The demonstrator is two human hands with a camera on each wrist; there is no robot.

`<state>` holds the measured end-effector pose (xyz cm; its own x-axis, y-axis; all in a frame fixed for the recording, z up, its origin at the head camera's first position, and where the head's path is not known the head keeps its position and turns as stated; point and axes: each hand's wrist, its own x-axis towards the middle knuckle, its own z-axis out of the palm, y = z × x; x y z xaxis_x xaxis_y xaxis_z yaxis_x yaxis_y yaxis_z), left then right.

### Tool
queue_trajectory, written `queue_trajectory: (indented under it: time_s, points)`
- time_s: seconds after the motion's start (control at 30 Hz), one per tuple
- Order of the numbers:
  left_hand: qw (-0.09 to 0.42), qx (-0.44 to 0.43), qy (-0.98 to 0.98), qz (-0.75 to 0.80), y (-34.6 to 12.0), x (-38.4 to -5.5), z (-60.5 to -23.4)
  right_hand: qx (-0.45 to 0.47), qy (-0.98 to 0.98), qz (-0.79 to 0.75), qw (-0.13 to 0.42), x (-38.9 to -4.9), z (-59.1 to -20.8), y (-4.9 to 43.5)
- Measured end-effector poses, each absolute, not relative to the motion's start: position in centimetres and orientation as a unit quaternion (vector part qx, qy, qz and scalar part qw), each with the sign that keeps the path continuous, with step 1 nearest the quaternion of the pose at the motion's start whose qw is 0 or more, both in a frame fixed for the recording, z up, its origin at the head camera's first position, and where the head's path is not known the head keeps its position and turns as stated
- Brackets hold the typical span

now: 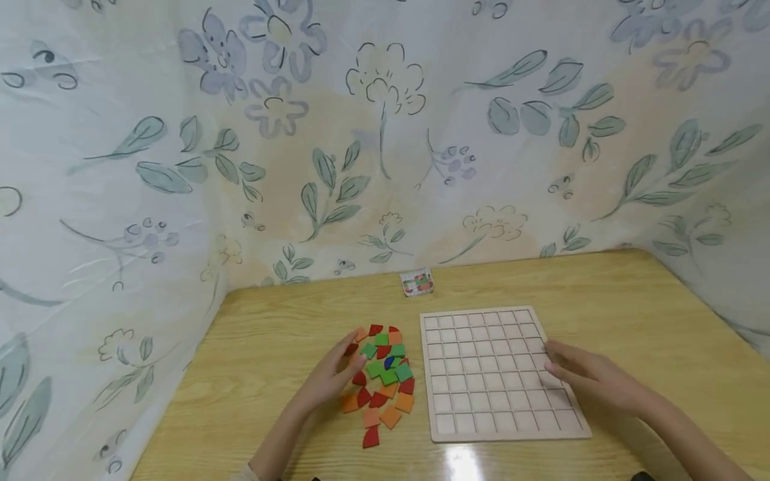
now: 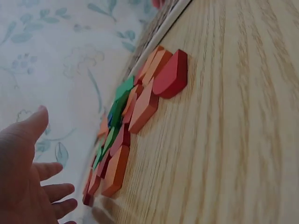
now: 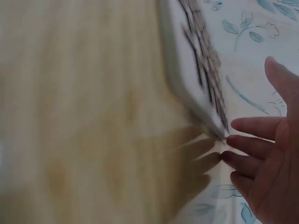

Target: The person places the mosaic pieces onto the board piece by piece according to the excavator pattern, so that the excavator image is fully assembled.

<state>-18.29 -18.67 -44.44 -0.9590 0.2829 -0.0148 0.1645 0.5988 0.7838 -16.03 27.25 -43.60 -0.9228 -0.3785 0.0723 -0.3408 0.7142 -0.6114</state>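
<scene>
My left hand (image 1: pixel 333 374) is at the left side of a loose pile of flat wooden pieces, its fingers spread and relaxed. Red quarter-round pieces (image 1: pixel 371 437), orange squares (image 1: pixel 391 417), green squares (image 1: pixel 375 369) and a small blue piece (image 1: pixel 389 363) make up the pile. To its right lies a pale wooden grid board (image 1: pixel 505 421) with rows of square recesses. At the board's right edge is my right hand (image 1: pixel 592 377), fingers loosely extended, holding nothing. In the right wrist view those fingertips (image 3: pixel 229 140) are right by the board's corner.
A small printed card (image 1: pixel 417 282) with a coloured pattern lies behind the board and pile. The wood-grain table (image 1: pixel 271 347) ends at a flower-printed cloth (image 1: pixel 385 167) hanging behind and at the sides.
</scene>
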Motion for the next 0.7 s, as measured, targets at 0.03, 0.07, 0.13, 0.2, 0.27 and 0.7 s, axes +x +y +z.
queue_trajectory:
  time_s: [0.03, 0.07, 0.13, 0.2, 0.27, 0.7]
  points:
    - [0.07, 0.117, 0.892, 0.432, -19.0, -18.3, -44.5, -0.201, 0.925, -0.321, 0.028, -15.8, -43.8, 27.4]
    - [0.073, 0.108, 0.892, 0.433, -19.2, -18.3, -44.6, -0.21, 0.924, -0.319, 0.026, -15.5, -44.1, 27.6]
    - [0.076, 0.097, 0.894, 0.431, -19.5, -18.4, -44.6, -0.224, 0.919, -0.324, 0.025, -15.2, -44.6, 27.9]
    - [0.074, 0.09, 0.897, 0.426, -19.8, -18.4, -44.7, -0.232, 0.916, -0.327, 0.021, -14.9, -45.1, 28.2]
    - [0.068, 0.081, 0.899, 0.425, -20.0, -18.6, -44.8, -0.237, 0.912, -0.334, 0.02, -14.7, -45.6, 28.5]
    - [-0.003, 0.061, 0.89, 0.452, -21.6, -21.3, -46.0, -0.285, 0.899, -0.333, -0.01, -14.5, -46.6, 29.5]
